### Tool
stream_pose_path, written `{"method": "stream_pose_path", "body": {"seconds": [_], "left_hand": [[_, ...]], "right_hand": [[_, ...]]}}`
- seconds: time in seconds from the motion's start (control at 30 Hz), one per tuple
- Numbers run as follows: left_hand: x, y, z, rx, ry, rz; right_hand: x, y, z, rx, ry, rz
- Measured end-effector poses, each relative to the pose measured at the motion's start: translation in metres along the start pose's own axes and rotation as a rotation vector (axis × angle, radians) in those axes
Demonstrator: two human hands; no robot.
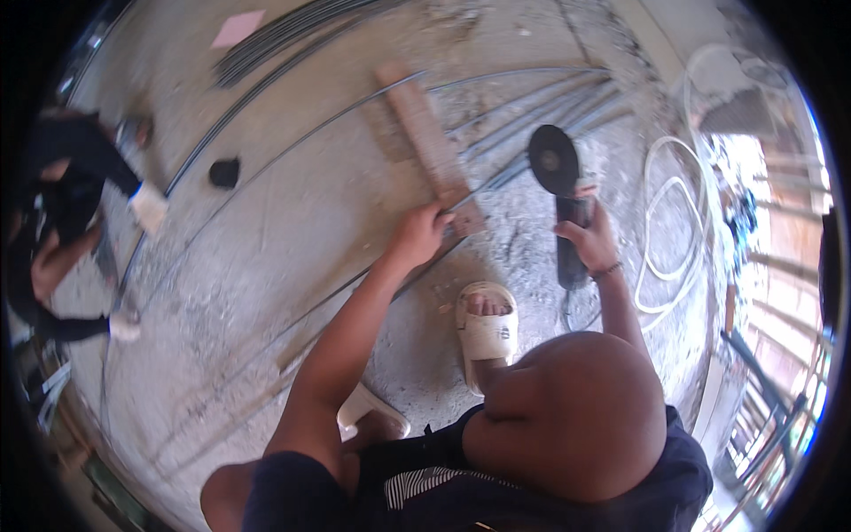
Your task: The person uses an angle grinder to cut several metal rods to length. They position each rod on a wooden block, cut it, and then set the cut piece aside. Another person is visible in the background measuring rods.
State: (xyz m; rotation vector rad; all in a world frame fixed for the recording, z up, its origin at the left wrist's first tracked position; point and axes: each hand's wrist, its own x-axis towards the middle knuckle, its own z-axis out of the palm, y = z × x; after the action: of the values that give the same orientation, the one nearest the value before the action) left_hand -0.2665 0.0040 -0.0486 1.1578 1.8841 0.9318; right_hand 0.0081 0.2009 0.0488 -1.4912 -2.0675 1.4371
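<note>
My right hand (592, 238) is wrapped round the dark body of an angle grinder (572, 241), held upright above the floor. Its black disc (553, 160) points away from me; whether it spins I cannot tell. To the left, my left hand (418, 236) is closed on a thin metal rod (483, 189) at the near end of a wooden plank (417, 124). The rod crosses the plank, and the disc is apart from it. Several grey rods (532, 124) fan out on the floor beyond the plank.
At the left, a co-worker's gloved hands (149, 207) are by long rods. A bundle of rods (292, 37) and a pink sheet (238, 28) lie at the far left. A dark lump (224, 173) sits mid-floor. A white hose (651, 257) coils at the right. My sandal (488, 332) is near the plank.
</note>
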Motion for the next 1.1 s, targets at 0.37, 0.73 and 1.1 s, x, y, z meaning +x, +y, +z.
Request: {"method": "stream_pose_path", "body": {"seconds": [0.37, 0.73, 1.1], "left_hand": [[0.012, 0.023, -0.034, 0.208, -0.092, -0.040], [0.151, 0.086, -0.011, 0.291, -0.084, 0.121], [0.264, 0.111, 0.043, 0.719, -0.011, 0.001]], "right_hand": [[-0.021, 0.012, -0.007, 0.341, -0.007, 0.239], [-0.082, 0.045, -0.060, 0.534, 0.163, 0.330], [-0.070, 0.084, -0.052, 0.757, 0.306, 0.451]]}}
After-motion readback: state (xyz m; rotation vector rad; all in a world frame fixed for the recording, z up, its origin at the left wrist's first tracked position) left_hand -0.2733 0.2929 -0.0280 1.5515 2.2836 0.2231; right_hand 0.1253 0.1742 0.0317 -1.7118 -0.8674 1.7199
